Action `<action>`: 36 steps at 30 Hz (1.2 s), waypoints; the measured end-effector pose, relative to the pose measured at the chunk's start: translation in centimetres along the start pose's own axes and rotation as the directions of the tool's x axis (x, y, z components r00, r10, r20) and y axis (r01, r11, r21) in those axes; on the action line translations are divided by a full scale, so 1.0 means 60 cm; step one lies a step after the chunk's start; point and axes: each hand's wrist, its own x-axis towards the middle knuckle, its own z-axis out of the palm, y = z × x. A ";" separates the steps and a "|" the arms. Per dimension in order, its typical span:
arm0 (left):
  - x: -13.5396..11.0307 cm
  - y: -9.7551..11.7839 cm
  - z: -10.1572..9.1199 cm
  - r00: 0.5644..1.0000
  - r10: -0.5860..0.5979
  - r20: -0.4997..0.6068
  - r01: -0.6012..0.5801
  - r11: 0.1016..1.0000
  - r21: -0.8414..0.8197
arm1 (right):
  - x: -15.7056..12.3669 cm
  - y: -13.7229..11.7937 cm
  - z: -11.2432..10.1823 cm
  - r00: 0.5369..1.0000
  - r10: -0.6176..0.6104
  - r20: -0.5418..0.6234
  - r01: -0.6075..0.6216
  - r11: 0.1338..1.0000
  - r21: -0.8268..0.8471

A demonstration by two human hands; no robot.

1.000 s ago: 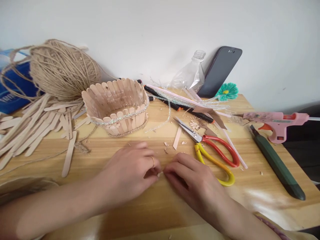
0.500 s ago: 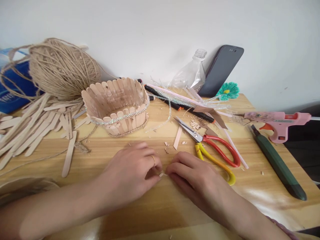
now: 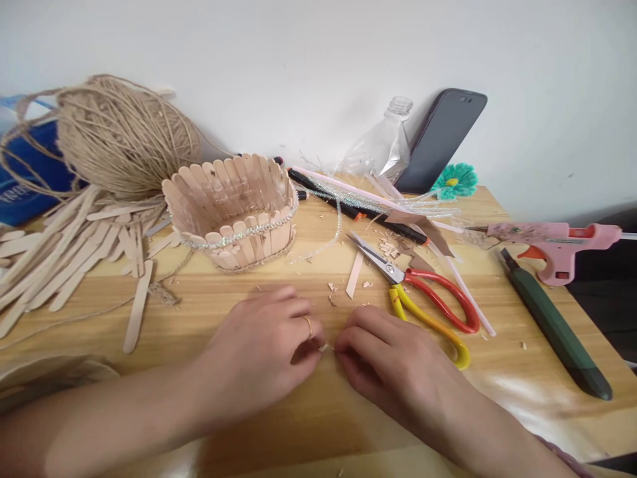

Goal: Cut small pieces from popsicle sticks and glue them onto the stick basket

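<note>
Low over the front of the table, my left hand point(image 3: 271, 345) pinches a tiny pale piece point(image 3: 323, 348), its tip just showing past the thumb and forefinger. A small gap away, my right hand point(image 3: 395, 362) has its fingers pressed together; whatever is in them is hidden. Red-and-yellow-handled scissors point(image 3: 438, 289) lie partly spread just beyond the right hand. Behind the left hand stands an oval basket of craft sticks point(image 3: 249, 245), a sparkly pipe cleaner around its outside.
At the left are a twine ball point(image 3: 124, 139) and piled craft sticks point(image 3: 74, 265). Markers point(image 3: 318, 189), a cut bottle point(image 3: 378, 149) and a phone point(image 3: 445, 143) are at the back. A pink glue gun point(image 3: 552, 245) and green cutter point(image 3: 557, 325) lie right, wood scraps point(image 3: 391, 247) mid-table.
My two hands have drawn slightly apart, the right one shifting a little to the right. The small pale piece stays at the left fingertips. Other things lie as before.
</note>
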 end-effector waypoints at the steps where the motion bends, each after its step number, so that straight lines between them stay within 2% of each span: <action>1: 0.000 0.000 0.000 1.000 -0.005 0.000 0.005 1.000 -0.004 | 0.000 0.000 -0.003 1.000 -0.005 0.014 0.005 1.000 0.000; 8: 0.001 0.002 0.001 1.000 -0.020 -0.015 0.020 1.000 -0.002 | -0.002 -0.003 -0.009 0.993 -0.058 0.099 0.056 0.998 0.024; 21: -0.002 -0.004 -0.005 0.999 -0.025 0.020 0.027 0.994 -0.104 | -0.006 -0.005 0.003 0.995 0.034 -0.096 -0.027 0.997 0.073; 28: -0.001 -0.005 -0.003 0.998 0.056 0.003 -0.056 0.997 -0.052 | -0.006 -0.006 0.011 0.997 0.017 -0.077 -0.012 0.998 0.056; 36: 0.000 -0.004 -0.003 0.998 0.062 0.000 -0.062 0.997 -0.045 | -0.004 -0.006 0.013 0.996 0.048 -0.069 -0.043 0.996 0.084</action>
